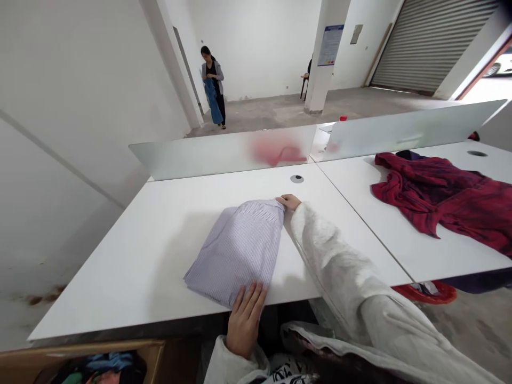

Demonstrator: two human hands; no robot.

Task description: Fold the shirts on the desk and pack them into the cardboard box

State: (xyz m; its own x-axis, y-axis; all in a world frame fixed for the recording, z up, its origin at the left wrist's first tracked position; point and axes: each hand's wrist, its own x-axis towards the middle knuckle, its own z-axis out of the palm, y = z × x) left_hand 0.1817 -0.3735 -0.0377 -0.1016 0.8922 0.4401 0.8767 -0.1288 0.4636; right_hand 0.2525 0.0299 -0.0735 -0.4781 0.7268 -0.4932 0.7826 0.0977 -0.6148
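Observation:
A folded striped shirt (244, 245), pale lilac, lies flat on the white table (132, 256) in front of me. My left hand (247, 314) rests with stretched fingers on the shirt's near edge, by the table's front. At the far right corner of the shirt, my right hand (288, 201) has its fingers closed on the fabric near the collar end. The right forearm in its white sleeve reaches across the table beside the shirt.
A red and dark plaid garment (448, 197) lies on the right table section. Frosted dividers (224, 154) stand along the back edge. An open cardboard box (154, 357) of clothes is at lower left, a red bin (442, 293) under the table. A person (213, 88) holds blue clothing beyond.

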